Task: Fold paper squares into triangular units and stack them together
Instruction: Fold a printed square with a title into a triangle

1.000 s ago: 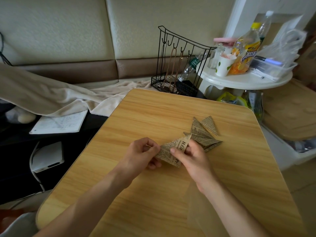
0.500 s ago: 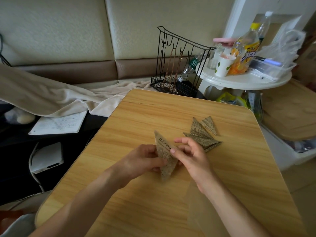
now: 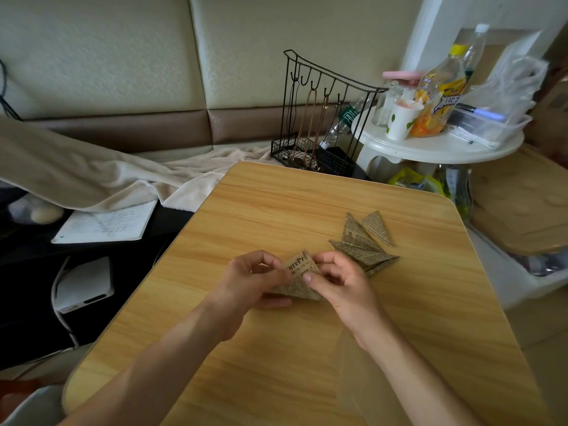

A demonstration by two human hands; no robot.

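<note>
A folded piece of newsprint-patterned brown paper (image 3: 299,278) lies between my hands at the middle of the wooden table (image 3: 276,210). My left hand (image 3: 255,278) pinches its left side with curled fingers. My right hand (image 3: 338,284) pinches its right side, thumb on top. Just to the right and behind, a small pile of folded triangular units (image 3: 362,241) of the same paper rests on the table, its near corner hidden behind my right hand.
A black wire rack (image 3: 319,118) stands past the table's far edge. A white round side table (image 3: 439,142) with a cup, bottles and a plastic tray sits at the back right. A beige blanket (image 3: 92,179) and a notebook (image 3: 104,224) lie left.
The paper stood up on edge between my hands half a second ago; now it lies flatter and turned, with both hands closed in on its top corner.
</note>
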